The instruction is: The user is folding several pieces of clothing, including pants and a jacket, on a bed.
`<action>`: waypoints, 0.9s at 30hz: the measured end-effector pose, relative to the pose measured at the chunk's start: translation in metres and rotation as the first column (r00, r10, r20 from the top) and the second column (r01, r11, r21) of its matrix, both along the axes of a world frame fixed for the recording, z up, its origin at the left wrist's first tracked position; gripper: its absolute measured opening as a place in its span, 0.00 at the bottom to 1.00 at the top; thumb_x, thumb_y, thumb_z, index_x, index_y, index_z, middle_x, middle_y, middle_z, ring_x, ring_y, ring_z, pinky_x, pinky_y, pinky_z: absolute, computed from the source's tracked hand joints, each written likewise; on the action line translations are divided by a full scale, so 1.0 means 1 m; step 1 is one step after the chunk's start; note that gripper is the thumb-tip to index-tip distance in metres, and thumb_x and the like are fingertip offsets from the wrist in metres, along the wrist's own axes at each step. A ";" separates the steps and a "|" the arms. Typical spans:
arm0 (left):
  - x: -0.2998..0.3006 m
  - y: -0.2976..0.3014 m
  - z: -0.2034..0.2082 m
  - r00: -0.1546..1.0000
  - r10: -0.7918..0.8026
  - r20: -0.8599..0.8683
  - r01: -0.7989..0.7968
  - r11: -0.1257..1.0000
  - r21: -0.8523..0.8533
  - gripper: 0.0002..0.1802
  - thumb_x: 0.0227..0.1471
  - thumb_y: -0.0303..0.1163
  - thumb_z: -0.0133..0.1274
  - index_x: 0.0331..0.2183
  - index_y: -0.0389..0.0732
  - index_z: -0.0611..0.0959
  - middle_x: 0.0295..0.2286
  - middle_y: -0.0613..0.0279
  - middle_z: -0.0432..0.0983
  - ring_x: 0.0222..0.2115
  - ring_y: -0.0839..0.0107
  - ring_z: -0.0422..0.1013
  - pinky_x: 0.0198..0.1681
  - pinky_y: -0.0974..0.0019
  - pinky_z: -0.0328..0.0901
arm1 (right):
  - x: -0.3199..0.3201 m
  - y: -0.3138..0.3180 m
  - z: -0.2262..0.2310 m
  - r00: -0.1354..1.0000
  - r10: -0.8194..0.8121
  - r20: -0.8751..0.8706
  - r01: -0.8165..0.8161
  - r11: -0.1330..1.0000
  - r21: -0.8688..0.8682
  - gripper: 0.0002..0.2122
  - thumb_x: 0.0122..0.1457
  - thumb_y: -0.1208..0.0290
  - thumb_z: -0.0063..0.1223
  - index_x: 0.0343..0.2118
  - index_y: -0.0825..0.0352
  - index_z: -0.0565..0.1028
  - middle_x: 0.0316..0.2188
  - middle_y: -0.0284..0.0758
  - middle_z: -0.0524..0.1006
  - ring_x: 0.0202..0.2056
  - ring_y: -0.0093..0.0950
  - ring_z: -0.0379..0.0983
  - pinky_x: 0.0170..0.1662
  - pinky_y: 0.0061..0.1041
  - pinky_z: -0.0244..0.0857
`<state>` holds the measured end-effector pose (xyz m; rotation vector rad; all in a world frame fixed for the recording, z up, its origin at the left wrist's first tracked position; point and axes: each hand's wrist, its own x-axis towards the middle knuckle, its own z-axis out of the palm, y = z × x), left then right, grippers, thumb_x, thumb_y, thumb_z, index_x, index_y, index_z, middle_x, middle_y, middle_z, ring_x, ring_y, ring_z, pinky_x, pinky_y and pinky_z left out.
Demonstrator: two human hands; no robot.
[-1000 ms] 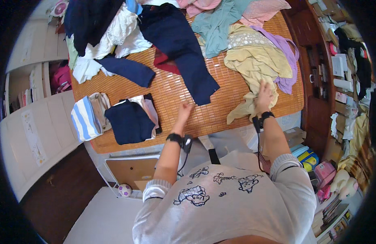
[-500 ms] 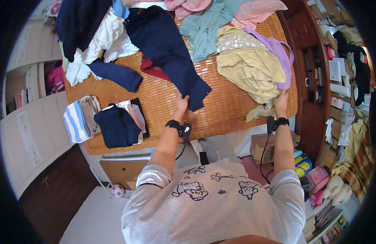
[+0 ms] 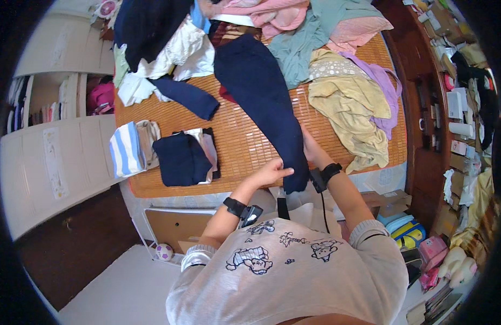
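A pair of navy trousers [image 3: 261,92] stretches from the far pile toward me, and its near end [image 3: 297,184] hangs past the mat's front edge. At the left side of this end is my left hand [image 3: 271,171], its thumb and a finger apart and pointing toward the cloth. My right hand [image 3: 311,147] lies against the right side of the same leg, a little farther off. Part of its fingers is hidden at the cloth's edge, so its grip does not show.
Folded clothes, a blue-striped piece [image 3: 126,150] and a navy one [image 3: 180,158], lie at the left. A crumpled yellow garment [image 3: 348,103] and a purple one [image 3: 390,103] lie at the right. A navy sleeve [image 3: 191,98] and mixed clothes [image 3: 285,19] are farther back on the bamboo mat [image 3: 239,138].
The trousers' near end has come toward me and to the right. My right hand has left the yellow and purple clothes for the trousers. My left hand has moved nearer, its fingers now parted.
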<state>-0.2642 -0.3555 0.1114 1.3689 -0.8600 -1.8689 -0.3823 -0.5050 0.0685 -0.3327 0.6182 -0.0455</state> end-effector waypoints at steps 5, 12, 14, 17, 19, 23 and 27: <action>-0.001 0.055 -0.010 0.982 -0.143 0.122 0.136 0.989 0.065 0.18 0.49 0.31 0.50 0.42 0.34 0.71 0.36 0.67 0.70 0.37 0.76 0.64 0.42 0.71 0.59 | -0.010 0.003 0.001 0.994 0.022 0.106 -0.015 0.998 -0.061 0.20 0.55 0.62 0.46 0.47 0.69 0.64 0.44 0.37 0.69 0.44 0.29 0.66 0.47 0.28 0.61; 0.002 0.075 0.011 0.948 0.212 -0.235 -0.124 0.932 0.342 0.18 0.40 0.25 0.51 0.38 0.40 0.74 0.34 0.62 0.71 0.36 0.71 0.66 0.41 0.66 0.61 | -0.012 0.030 0.078 0.992 0.124 0.024 -0.102 0.902 -0.420 0.25 0.43 0.79 0.55 0.47 0.69 0.62 0.42 0.35 0.69 0.43 0.27 0.66 0.47 0.27 0.60; 0.015 0.083 0.015 0.590 0.577 -0.565 -0.354 0.813 0.462 0.24 0.34 0.21 0.43 0.40 0.40 0.73 0.40 0.55 0.70 0.43 0.62 0.65 0.48 0.50 0.57 | -0.015 0.041 0.088 0.986 0.166 0.008 -0.139 0.853 -0.503 0.26 0.43 0.79 0.56 0.47 0.69 0.61 0.43 0.35 0.69 0.43 0.27 0.65 0.47 0.27 0.59; 0.032 0.075 0.060 0.371 0.634 -0.679 -0.436 0.764 0.475 0.24 0.37 0.32 0.45 0.41 0.37 0.72 0.44 0.53 0.67 0.44 0.57 0.63 0.51 0.46 0.52 | -0.030 0.064 0.080 0.927 0.361 -0.107 -0.322 0.614 -0.720 0.28 0.43 0.73 0.58 0.48 0.70 0.60 0.43 0.37 0.67 0.45 0.28 0.62 0.49 0.26 0.55; 0.047 0.088 0.058 0.289 0.774 -0.563 -0.558 0.614 0.558 0.25 0.39 0.38 0.47 0.41 0.38 0.71 0.42 0.56 0.68 0.43 0.58 0.64 0.49 0.50 0.55 | -0.025 0.094 0.117 0.802 0.579 -0.148 -0.451 0.423 -0.786 0.28 0.43 0.70 0.58 0.48 0.72 0.60 0.44 0.39 0.66 0.46 0.29 0.60 0.50 0.25 0.54; 0.064 0.100 0.035 0.371 0.843 -0.390 -0.587 0.538 0.605 0.17 0.39 0.35 0.51 0.34 0.36 0.75 0.31 0.55 0.74 0.33 0.60 0.70 0.42 0.56 0.64 | -0.046 0.141 0.091 0.640 0.727 -0.250 -0.536 0.189 -0.823 0.25 0.44 0.69 0.57 0.45 0.73 0.62 0.43 0.37 0.67 0.44 0.26 0.60 0.48 0.23 0.54; 0.061 0.118 0.006 0.525 0.742 -0.416 -0.474 0.661 0.581 0.15 0.37 0.28 0.49 0.32 0.33 0.75 0.28 0.53 0.74 0.28 0.60 0.71 0.36 0.59 0.68 | -0.047 0.160 0.157 0.557 0.768 -0.317 -0.643 0.156 -0.750 0.24 0.44 0.69 0.57 0.44 0.73 0.63 0.41 0.34 0.68 0.44 0.22 0.59 0.48 0.21 0.53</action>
